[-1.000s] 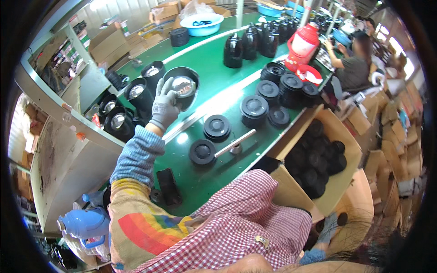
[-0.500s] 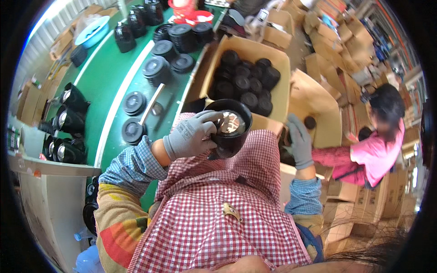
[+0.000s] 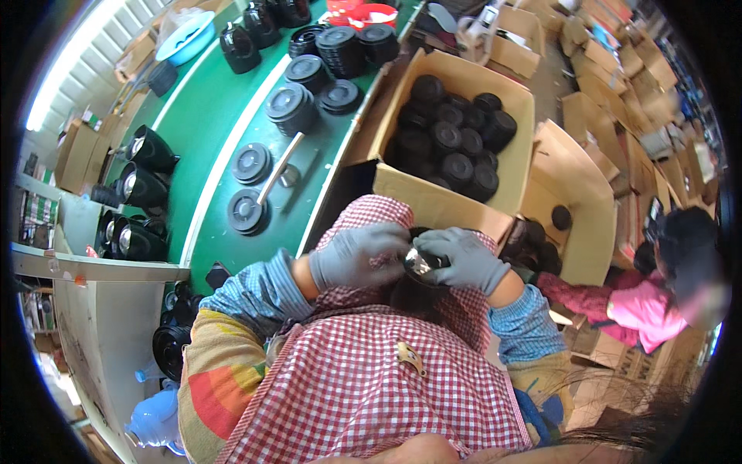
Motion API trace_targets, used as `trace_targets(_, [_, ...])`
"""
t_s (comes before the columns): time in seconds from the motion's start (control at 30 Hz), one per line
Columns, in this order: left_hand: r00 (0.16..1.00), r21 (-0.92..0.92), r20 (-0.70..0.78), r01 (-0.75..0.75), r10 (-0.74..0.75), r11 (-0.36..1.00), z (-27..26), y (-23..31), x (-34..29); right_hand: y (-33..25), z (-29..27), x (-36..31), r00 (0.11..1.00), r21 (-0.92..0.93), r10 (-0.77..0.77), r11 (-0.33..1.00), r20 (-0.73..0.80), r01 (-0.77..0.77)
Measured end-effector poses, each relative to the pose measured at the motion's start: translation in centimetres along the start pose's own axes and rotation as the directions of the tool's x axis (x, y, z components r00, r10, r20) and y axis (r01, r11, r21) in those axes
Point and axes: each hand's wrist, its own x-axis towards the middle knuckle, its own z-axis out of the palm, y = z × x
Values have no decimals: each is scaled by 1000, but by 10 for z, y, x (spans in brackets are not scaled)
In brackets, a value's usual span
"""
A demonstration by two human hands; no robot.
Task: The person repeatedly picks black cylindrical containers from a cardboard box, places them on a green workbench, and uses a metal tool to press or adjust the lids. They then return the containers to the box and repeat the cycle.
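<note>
A glossy black cup-shaped vessel [image 3: 418, 298] with a shiny silver inside is low over my lap, between my two gloved hands. My left hand [image 3: 359, 257], in a grey glove, closes against its left side; those fingertips are slightly blurred. From the right, my right hand [image 3: 466, 261] curls its gloved fingers over the mouth and rim. Whether a small part lies under these fingers is hidden. Just beyond the hands stands a cardboard box [image 3: 440, 195] of round black parts. Beside it, another open carton [image 3: 587, 240] holds more black pieces.
The green bench [image 3: 202, 131] on my left carries stacked black discs [image 3: 290, 108], a light stick [image 3: 280, 168] and several dark vessels [image 3: 143, 189]. A blue basin [image 3: 185, 39] and a red container [image 3: 375, 15] stand farther back. On the right, a person in pink [image 3: 648, 309] works beside cartons.
My right hand has left the right-hand carton and come to the vessel. My left hand has shifted right and lowered the vessel, which is now tilted. The view has turned slightly.
</note>
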Motion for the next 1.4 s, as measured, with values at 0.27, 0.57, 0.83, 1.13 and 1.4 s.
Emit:
trace_targets(0.27, [458,133,-731,823,-506,553,-186,-214,-17,22,-8,26,984,171,-162,974,71,148])
trace_targets(0.57, [746,641,-570,666,-345,382,-215,-313,-36,31,-8,31,995,153,-67,987,71,56])
trace_targets(0.83, [754,652,-644,628,-126,425,-251,-282,-53,30,-17,29,943,262,-57,953,-329,149])
trace_targets(1.13, [997,-247,82,13,7,969,-86,-50,44,25,-26,33,824,734,209,600,-527,317])
trace_targets(1.4, [998,-487,-53,-43,19,873,19,-60,54,23,24,-10,839,765,224,569,-495,300])
